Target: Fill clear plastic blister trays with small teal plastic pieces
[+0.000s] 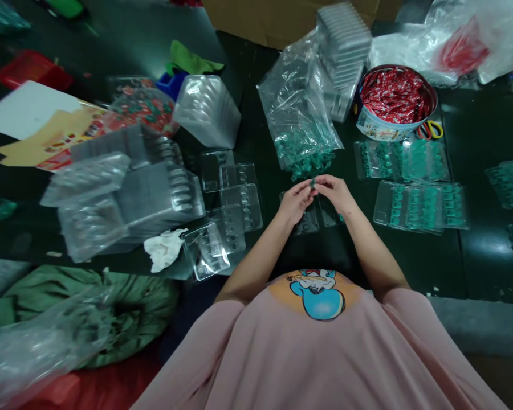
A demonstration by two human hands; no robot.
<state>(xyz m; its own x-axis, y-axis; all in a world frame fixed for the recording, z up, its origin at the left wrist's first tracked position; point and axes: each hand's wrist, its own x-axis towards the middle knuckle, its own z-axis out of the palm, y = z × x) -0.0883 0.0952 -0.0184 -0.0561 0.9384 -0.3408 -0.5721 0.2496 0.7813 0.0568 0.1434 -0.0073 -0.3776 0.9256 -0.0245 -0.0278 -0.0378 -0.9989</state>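
Note:
My left hand [297, 200] and my right hand [334, 192] meet in front of me, fingertips pinched together on one small green plastic piece [312, 183]. Its exact kind is too small to make out. Just beyond my fingers lies a pile of similar green pieces [310, 165], spilling from the mouth of a clear plastic bag [301, 97]. Beneath my hands are clear plastic trays [308, 221], partly hidden by my wrists; a bit of green shows in the one on the right.
Clear trays filled with green pieces [419, 205] lie to the right. Behind them stands a round tin [380, 128] of red packets, with scissors [431, 131] beside it. Stacks of clear trays [145, 193], loose trays [241, 199] and a crumpled white tissue [165, 250] are on the left.

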